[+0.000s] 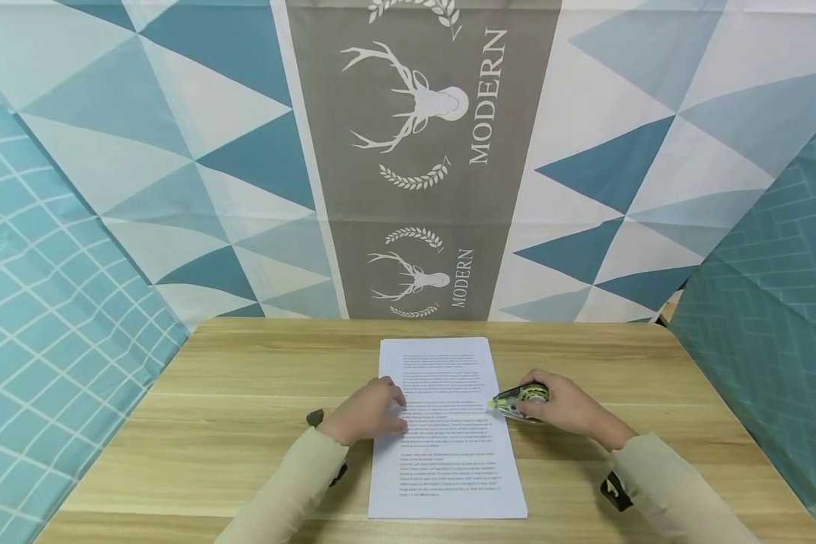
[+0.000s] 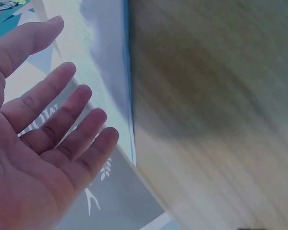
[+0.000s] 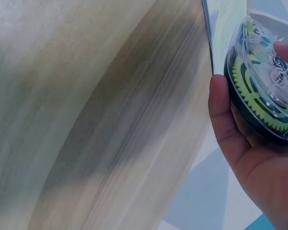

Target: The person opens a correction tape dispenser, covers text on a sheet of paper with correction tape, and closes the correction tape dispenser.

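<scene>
A stack of printed white paper [image 1: 449, 472] lies on the wooden table in the head view, its long sides running away from me. My left hand [image 1: 369, 412] is over the stack's left edge, thumb and fingers spread apart. In the left wrist view that hand [image 2: 48, 148] shows loosely bent fingers and an empty palm beside the paper's edge [image 2: 128, 86]. On the other side, my right hand [image 1: 567, 408] grips a correction tape dispenser [image 1: 534, 392], its pale green tip pointing at the paper's right edge. Up close, the dispenser [image 3: 264, 103] has a clear case and a green toothed wheel.
The wooden table [image 1: 245, 423] extends on both sides of the paper. A patterned cloth [image 1: 421, 189] with triangles and deer heads stands behind its far edge. Blue-green cloths hang at the left [image 1: 61, 302] and right [image 1: 775, 302]. Black wrist straps [image 1: 615, 491] sit at my sleeves.
</scene>
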Demonstrator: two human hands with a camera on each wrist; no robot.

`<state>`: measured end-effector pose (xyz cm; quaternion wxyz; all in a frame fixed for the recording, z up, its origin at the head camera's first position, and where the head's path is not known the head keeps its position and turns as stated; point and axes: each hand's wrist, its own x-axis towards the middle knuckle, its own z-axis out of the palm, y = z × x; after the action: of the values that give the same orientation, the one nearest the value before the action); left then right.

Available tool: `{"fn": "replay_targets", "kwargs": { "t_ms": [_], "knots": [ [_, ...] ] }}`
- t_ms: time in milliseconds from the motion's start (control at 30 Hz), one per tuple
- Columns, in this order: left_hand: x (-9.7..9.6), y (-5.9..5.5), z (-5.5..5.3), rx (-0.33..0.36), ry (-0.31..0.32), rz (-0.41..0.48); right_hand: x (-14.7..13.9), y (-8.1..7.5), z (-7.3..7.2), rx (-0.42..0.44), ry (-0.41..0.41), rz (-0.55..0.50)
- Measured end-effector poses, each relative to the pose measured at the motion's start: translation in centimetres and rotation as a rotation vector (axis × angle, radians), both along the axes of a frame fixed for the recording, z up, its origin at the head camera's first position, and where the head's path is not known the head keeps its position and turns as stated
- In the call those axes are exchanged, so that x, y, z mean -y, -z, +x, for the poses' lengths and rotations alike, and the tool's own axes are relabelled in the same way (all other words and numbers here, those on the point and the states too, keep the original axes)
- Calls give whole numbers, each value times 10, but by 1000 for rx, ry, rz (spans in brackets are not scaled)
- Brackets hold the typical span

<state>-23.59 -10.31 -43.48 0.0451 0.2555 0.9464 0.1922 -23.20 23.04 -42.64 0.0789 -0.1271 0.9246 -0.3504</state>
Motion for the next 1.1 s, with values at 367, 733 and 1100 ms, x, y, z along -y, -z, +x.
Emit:
{"fn": "replay_targets", "kwargs": {
  "t_ms": [367,733,1100],
  "knots": [
    [24,-17,7,61,-63,110,3,-2,1,62,13,-100],
    [58,-24,18,95,-191,236,9,-3,6,96,-33,-200],
    [94,-25,28,129,-312,214,15,-1,9,178,-67,-309]
  ]
}}
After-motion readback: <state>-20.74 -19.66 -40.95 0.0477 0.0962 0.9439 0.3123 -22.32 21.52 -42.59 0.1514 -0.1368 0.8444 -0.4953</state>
